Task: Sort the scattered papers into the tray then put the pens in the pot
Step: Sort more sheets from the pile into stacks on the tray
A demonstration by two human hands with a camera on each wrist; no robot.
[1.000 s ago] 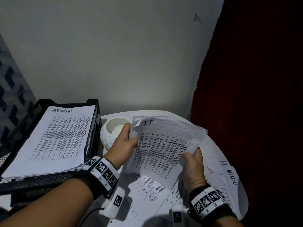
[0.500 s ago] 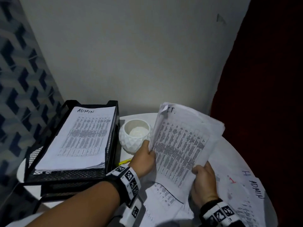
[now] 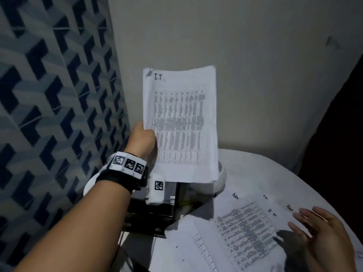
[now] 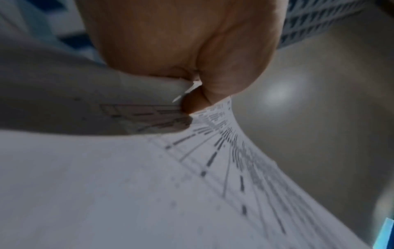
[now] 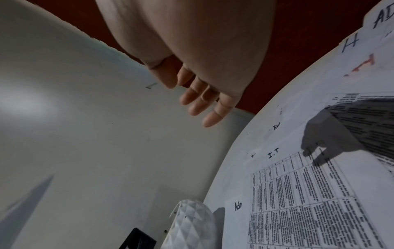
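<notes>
Paper marked I.T. (image 3: 179,124) pinched in my left hand (image 3: 142,139); right hand (image 3: 322,234) spread flat over loose sheets (image 3: 245,228); I'd level it before sliding it into the tray (image 3: 151,216).

**Wrist gear on bare forearms**

The left hand (image 3: 142,137) leads from a bare forearm with no sleeve. Around the left wrist runs a black strap (image 3: 119,178) topped by a white band (image 3: 128,163) printed with a row of square black-and-white fiducial markers. A white, rounded camera housing (image 3: 157,191) hangs from the strap's inner side and carries one more such marker. The right hand (image 3: 322,238) is bare, with no ring or glove visible.
</notes>
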